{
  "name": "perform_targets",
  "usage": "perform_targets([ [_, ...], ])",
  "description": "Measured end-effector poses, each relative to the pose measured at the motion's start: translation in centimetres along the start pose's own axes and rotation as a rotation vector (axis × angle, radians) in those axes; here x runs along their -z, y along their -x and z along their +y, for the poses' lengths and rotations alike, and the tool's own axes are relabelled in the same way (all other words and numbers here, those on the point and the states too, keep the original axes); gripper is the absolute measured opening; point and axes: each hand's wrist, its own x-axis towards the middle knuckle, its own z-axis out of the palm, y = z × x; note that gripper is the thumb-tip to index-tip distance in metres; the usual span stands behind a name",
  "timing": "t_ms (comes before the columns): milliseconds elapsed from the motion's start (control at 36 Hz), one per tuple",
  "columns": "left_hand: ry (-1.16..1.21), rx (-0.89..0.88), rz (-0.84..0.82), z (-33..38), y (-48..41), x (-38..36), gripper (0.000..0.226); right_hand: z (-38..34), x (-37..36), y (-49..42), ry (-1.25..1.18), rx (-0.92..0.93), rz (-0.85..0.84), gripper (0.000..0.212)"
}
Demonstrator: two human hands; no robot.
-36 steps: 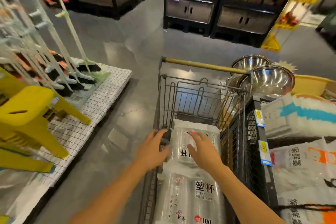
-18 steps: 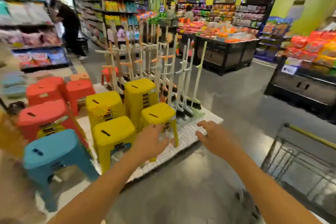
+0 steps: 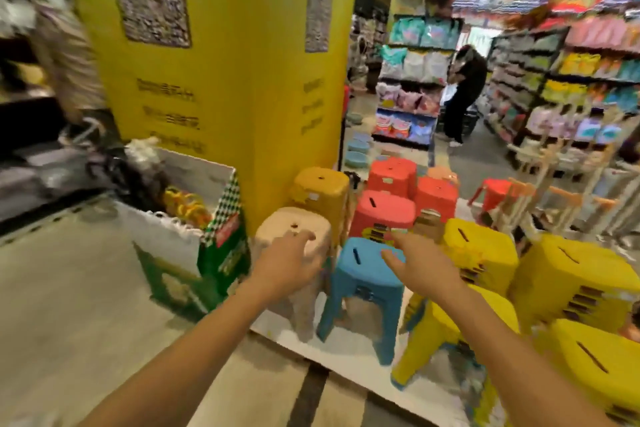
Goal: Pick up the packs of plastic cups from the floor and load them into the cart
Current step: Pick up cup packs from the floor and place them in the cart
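No packs of plastic cups and no cart appear in this view. My left hand [image 3: 289, 262] is stretched forward in the air in front of a beige stool [image 3: 294, 229], fingers loosely apart and holding nothing. My right hand [image 3: 420, 265] is also out in front, fingers spread, empty, over the edge of a blue stool [image 3: 363, 267]. Both forearms reach up from the bottom of the frame. The picture is blurred by motion.
Stacked plastic stools in yellow [image 3: 568, 281], red [image 3: 381, 211] and orange stand on a low white platform [image 3: 346, 350]. A green-and-white carton [image 3: 207, 246] sits left of them by a big yellow pillar [image 3: 221, 62]. A person [image 3: 462, 94] stands in the far aisle.
My view has swung left, away from the cart and the cup packs lying in it, across the stool display to the yellow pillar. Both hands left the pack and hang empty.
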Motion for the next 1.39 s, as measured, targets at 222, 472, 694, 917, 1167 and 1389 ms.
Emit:
perform_targets([
  [222,-0.047,0.395,0.172,-9.5,5.3,5.3,0.052,-10.0,-5.0,-9.6,-0.119,0.372,-0.113,0.039],
  [472,-0.053,0.790,0.357,-15.5,13.6,8.8,0.050,-22.2,-9.2,-13.3,-0.129,0.759,-0.226,0.036],
  [694,-0.060,1.062,0.451,-19.0,21.8,12.3,0.052,-33.8,-12.6,-12.9,-0.165,1.011,-0.330,0.043],
  [917,-0.090,1.190,0.513,-26.9,27.2,16.7,0.050,-47.1,-16.6,-12.2,-0.180,1.119,-0.402,0.045],
  [1167,-0.021,1.190,0.576,-38.0,30.4,22.3,0.048,-61.9,-19.9,-13.3,-0.162,1.119,-0.438,0.043],
  [1389,0.006,1.199,0.569,-45.8,31.1,25.8,0.047,-70.6,-23.2,-15.6,-0.153,1.110,-0.468,0.043],
])
